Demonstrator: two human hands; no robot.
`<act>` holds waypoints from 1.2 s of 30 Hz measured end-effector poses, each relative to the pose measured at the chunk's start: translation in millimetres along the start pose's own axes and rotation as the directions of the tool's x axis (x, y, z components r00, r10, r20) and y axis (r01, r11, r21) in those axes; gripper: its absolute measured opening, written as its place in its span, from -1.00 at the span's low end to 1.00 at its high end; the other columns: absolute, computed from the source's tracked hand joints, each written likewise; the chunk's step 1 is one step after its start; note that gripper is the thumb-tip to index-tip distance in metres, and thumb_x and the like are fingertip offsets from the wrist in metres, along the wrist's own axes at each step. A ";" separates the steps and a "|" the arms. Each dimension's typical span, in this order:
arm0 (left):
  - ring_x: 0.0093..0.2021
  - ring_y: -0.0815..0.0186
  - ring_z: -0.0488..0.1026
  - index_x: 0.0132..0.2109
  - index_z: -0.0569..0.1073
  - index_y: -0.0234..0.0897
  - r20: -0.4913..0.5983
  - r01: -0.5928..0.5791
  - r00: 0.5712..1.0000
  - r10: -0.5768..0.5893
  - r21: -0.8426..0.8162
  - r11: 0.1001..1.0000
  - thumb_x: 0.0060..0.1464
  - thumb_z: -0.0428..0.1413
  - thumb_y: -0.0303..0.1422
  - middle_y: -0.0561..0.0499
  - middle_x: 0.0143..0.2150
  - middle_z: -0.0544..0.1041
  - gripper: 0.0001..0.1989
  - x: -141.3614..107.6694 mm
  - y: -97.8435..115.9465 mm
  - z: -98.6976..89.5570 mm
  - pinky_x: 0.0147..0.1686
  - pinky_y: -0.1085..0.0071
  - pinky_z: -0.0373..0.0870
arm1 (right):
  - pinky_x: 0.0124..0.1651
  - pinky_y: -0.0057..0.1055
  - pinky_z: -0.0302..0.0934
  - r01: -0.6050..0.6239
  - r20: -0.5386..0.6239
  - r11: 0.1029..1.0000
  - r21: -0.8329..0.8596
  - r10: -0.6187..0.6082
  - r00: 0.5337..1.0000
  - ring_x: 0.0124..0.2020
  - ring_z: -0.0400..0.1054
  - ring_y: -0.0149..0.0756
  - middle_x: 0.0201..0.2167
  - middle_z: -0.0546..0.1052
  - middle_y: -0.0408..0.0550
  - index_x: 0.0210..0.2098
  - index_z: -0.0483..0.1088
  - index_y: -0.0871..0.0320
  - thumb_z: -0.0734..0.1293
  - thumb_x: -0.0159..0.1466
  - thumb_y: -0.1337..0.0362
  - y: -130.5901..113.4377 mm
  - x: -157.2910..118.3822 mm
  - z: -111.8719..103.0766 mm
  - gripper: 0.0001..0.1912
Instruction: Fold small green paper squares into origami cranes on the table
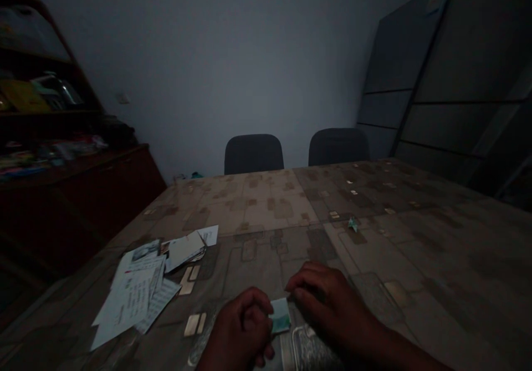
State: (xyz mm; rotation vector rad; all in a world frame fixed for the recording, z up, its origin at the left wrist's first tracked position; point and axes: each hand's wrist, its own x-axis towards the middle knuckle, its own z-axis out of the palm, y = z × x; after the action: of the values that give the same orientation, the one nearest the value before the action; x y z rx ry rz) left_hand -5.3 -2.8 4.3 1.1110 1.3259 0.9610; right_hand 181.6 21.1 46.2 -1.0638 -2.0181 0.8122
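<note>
A small folded piece of pale and green paper (280,315) lies low in the view, between my two hands. At its left edge is my left hand (245,329), the fingers curled in and the fingertips against the paper. My right hand (328,299) is bent over the tabletop just beside the paper's upper right corner; a dark gap shows between its thumb and forefinger, and nothing is seen in it. Farther off to the right sits a tiny green folded paper shape (352,224).
Loose printed papers and cards (137,293) are spread at the left of the patterned tablecloth (257,271). Two dark chairs (254,153) stand behind the far edge. A cluttered wooden cabinet (78,188) is at the left, a tall grey wardrobe (449,93) at the right.
</note>
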 end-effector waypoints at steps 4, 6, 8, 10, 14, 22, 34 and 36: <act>-0.75 0.43 0.35 -0.36 0.45 -0.32 0.024 0.014 1.000 -0.017 0.100 0.995 -0.15 0.14 -0.41 0.21 -0.71 0.35 -0.88 -3.6 -8.4 6.9 -0.75 0.59 0.15 | -0.24 -0.34 0.14 0.074 0.101 0.991 -0.115 -0.063 0.993 -0.33 0.36 -0.25 -0.44 0.51 -0.08 -0.34 0.52 0.14 0.24 0.25 0.44 6.7 -12.3 3.6 -0.79; -0.75 0.43 0.31 -0.32 0.47 -0.34 0.021 0.004 1.000 -0.007 0.135 0.991 -0.14 0.12 -0.41 0.20 -0.70 0.35 -0.85 -4.7 -12.4 8.9 -0.74 0.58 0.14 | -0.23 -0.34 0.13 0.071 0.138 0.983 -0.170 -0.048 0.989 -0.29 0.35 -0.21 -0.40 0.51 -0.05 -0.31 0.52 0.16 0.27 0.22 0.45 11.8 -19.2 10.4 -0.81; -0.73 0.41 0.31 -0.30 0.49 -0.35 0.027 -0.019 1.000 0.014 0.183 0.983 -0.13 0.11 -0.42 0.18 -0.68 0.37 -0.83 -6.1 -13.8 8.0 -0.73 0.56 0.14 | -0.23 -0.32 0.12 0.067 0.156 0.977 -0.204 -0.035 0.987 -0.25 0.34 -0.17 -0.36 0.50 -0.01 -0.27 0.51 0.18 0.31 0.18 0.46 15.7 -24.6 17.9 -0.83; -0.70 0.39 0.32 -0.29 0.52 -0.35 0.049 -0.040 0.998 0.027 0.276 0.960 -0.10 0.10 -0.44 0.15 -0.65 0.39 -0.82 -7.2 -11.7 2.3 -0.71 0.55 0.14 | -0.21 -0.29 0.10 0.080 0.194 0.962 -0.260 -0.029 0.981 -0.23 0.32 -0.14 -0.33 0.50 0.01 -0.25 0.52 0.17 0.34 0.18 0.42 18.6 -27.9 24.2 -0.83; -0.54 0.31 0.40 -0.26 0.60 -0.29 0.223 -0.300 0.952 0.210 0.532 0.792 -0.05 0.17 -0.46 0.07 -0.54 0.44 -0.83 -7.0 -0.9 -20.6 -0.55 0.48 0.23 | -0.22 -0.25 0.06 0.146 0.220 0.945 -0.293 -0.082 0.972 -0.25 0.28 -0.13 -0.31 0.47 0.05 -0.20 0.50 0.16 0.28 0.28 0.21 27.8 -32.0 32.5 -0.79; -0.25 0.26 0.45 -0.09 0.49 -0.20 0.532 -0.607 0.789 0.307 0.601 0.520 0.05 0.15 -0.53 -0.01 -0.22 0.44 -0.74 -9.1 14.8 -30.7 -0.28 0.42 0.33 | -0.24 -0.26 0.03 0.172 0.135 0.972 -0.157 -0.152 0.979 -0.28 0.26 -0.14 -0.33 0.44 0.03 -0.17 0.47 0.13 0.03 0.32 -0.20 38.8 -37.1 34.1 -0.38; -0.41 0.26 0.45 -0.24 0.43 -0.22 0.591 -0.755 0.591 0.550 0.644 0.119 0.26 -0.03 -0.40 -0.01 -0.36 0.48 -0.85 -0.6 -17.8 -25.1 -0.48 0.42 0.31 | -0.20 -0.27 0.04 0.160 0.097 0.983 -0.090 -0.152 0.984 -0.26 0.24 -0.18 -0.31 0.43 -0.01 -0.15 0.48 0.10 0.03 0.32 -0.21 42.0 -37.6 33.6 -0.39; -0.42 0.26 0.44 -0.25 0.43 -0.23 0.589 -0.762 0.574 0.569 0.639 0.108 0.25 -0.03 -0.43 -0.01 -0.38 0.47 -0.85 -2.0 -15.2 -24.3 -0.49 0.42 0.30 | -0.20 -0.27 0.05 0.160 0.093 0.983 -0.092 -0.151 0.984 -0.26 0.24 -0.18 -0.31 0.43 -0.01 -0.15 0.48 0.10 0.06 0.32 -0.19 42.0 -38.6 35.5 -0.41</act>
State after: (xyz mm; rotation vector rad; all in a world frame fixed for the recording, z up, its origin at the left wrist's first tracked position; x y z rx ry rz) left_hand -30.8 -6.8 -8.4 2.7751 1.0622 0.6876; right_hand 186.6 0.2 -17.4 -0.9248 -2.2031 0.6923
